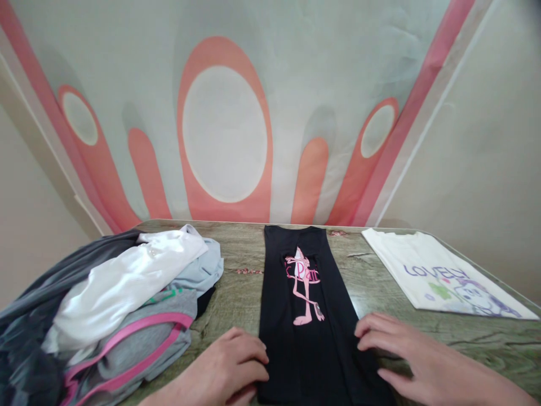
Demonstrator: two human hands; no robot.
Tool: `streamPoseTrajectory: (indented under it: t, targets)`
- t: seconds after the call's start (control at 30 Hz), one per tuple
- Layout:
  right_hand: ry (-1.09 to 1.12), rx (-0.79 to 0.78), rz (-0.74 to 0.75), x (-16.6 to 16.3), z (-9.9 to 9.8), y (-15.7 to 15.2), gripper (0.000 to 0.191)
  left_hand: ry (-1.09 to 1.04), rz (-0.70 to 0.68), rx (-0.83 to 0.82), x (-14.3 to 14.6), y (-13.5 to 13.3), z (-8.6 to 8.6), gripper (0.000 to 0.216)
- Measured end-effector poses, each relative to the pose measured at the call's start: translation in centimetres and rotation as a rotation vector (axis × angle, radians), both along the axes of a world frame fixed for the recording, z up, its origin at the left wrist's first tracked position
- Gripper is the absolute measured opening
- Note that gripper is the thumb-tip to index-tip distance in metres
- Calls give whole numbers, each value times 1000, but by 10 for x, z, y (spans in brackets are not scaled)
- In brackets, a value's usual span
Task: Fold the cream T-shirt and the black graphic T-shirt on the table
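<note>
A black shirt point(305, 304), folded narrow, is pressed flat on the table point(245, 254) by the left hand point(230, 363) and right hand point(401, 349), fingers spread, nothing gripped. Its near end is cut off.

wood-grain table point(245, 256): clothes pile point(110, 304) left, folded black shirt point(304, 304) centre, folded white shirt point(439, 276) right.

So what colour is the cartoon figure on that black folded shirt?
Pink, printed on the black folded shirt between both hands; the head view shows it.
</note>
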State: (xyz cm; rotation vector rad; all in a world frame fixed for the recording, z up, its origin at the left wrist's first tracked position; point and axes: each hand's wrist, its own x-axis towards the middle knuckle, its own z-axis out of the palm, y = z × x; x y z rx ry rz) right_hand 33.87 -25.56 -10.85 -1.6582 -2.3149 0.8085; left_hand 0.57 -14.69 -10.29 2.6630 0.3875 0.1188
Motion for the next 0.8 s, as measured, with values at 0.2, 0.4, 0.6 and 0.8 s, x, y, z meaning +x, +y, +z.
streamPoseTrajectory:
  t: [0.2,0.4,0.6,0.8]
  targets:
    - [-16,15,-6,1,-20,2,53,-5,-127,37,2,0,-2,27]
    - [0,-10,-50,3,-34,2,57,-85,-120,55,6,-6,-5,15]
    - [-17,125,-43,-3,-27,18,32,-175,-77,79,0,0,-26,12]
    - [0,392,10,-8,-22,111,22,-206,10,207,2,4,-70,28]
